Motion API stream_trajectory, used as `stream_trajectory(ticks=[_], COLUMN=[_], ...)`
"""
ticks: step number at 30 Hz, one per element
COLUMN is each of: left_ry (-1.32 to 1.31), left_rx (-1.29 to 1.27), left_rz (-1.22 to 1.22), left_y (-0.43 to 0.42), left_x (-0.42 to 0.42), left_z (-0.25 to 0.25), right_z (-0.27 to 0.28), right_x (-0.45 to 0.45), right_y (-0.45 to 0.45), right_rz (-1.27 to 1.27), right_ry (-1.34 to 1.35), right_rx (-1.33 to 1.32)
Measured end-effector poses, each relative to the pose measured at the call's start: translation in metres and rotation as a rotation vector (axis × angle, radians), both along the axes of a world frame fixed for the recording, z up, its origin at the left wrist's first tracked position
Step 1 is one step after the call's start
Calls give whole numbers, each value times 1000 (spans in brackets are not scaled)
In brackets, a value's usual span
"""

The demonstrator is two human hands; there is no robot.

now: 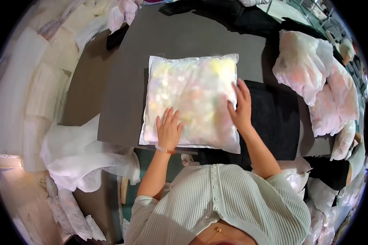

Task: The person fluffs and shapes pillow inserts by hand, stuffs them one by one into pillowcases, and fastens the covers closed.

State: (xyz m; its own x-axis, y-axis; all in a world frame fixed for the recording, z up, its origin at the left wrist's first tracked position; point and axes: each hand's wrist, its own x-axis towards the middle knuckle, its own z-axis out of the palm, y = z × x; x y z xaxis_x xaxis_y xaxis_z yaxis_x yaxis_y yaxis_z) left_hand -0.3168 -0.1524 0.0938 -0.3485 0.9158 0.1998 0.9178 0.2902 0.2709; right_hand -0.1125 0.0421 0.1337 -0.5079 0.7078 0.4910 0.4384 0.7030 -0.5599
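Note:
A square white cushion, its thin cover showing pastel yellow and pink filling, lies flat on the dark grey table. My left hand rests on its lower left part with fingers spread. At the right edge is my right hand, thumb and fingers apart, the fingertips touching or very close to the cover. Beneath the cushion's right side and beyond it lies folded black fabric.
Several similar filled white bags are piled at the right. White sheer fabric hangs at the table's left side. Large plastic-wrapped bundles stand farther left. More black cloth lies along the far edge.

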Motion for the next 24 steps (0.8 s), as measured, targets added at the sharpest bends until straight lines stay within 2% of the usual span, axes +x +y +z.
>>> stream_trajectory(ticks=[1,2,3,5,6,7,9,10,12,13,14,16,17,19,20,21,23,24], left_ry=[-28,-55,-54,-97,-85,-76,195,220,258,280,309,174,84,41,184,122,45,37], left_rx=[70,82,82,-56,-130,-124,-192,-148,-52,33,-1,187,267,284,216,218,244,228], left_rz=[-48,-161,-165,-424,-424,-422,-420,-376,-335,-283,-279,-347,-387,-409,-363,-358,-366,-358], left_y=[1,-3,-7,-18,-22,-23,-16,-16,-7,-6,-8,-7,-4,-2,-4,-1,2,-2], left_x=[2,5,9,22,21,20,12,9,17,21,21,19,18,26,37,49,58,52], left_z=[10,17,18,19,10,3,-12,-25,-26,-27,-32,-46,-48,-54,-52,-17,0,-2], right_z=[17,24,28,-45,-74,-66,-26,-5,19,24,17,7,-1,-25,-27,-31,-40,-42], right_x=[-3,-11,-17,-21,-21,-24,-34,-46,-72,-88,-110,-150,-169,-202,-212,-220,-238,-245], right_y=[-13,-30,-40,-36,-36,-36,-31,-12,16,35,60,99,117,138,140,135,124,122], right_rz=[94,183,267,426,417,417,450,585,400,382,381,365,363,322,339,287,253,449], right_ry=[-71,-191,-309,-573,-499,-493,-836,-791,-549,-344,-257,-286,-412,-492,-474,-537,-603,-586], right_rx=[126,78,32,25,129,138,94,-41,-182,-34,89,139,147,156,164,64,-53,-296])
